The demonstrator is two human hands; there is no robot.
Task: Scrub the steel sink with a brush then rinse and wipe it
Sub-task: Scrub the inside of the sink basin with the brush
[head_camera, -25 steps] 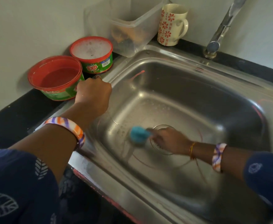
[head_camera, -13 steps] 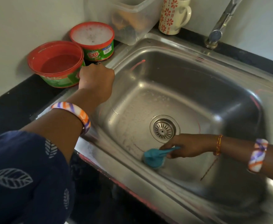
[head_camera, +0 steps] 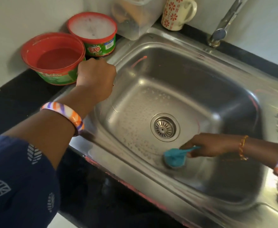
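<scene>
- Right hand (head_camera: 205, 146) pinches the teal brush (head_camera: 174, 156) by its handle; grip closed on it, head pressed to the basin floor of the steel sink (head_camera: 181, 96), just front of the drain (head_camera: 165, 127). Judged: scrubbing underway.
- Left hand (head_camera: 96, 78) rests curled on the sink's left rim, holding nothing visible; probably bracing the body.
- Left of the sink on the table (head_camera: 11, 96): near red tub (head_camera: 52, 58) holds reddish liquid; far tub (head_camera: 92, 34) holds white foam, within reach for re-soaping.
- Behind the sink: clear box (head_camera: 135, 17), contents unclear; mug (head_camera: 177, 14).
</scene>
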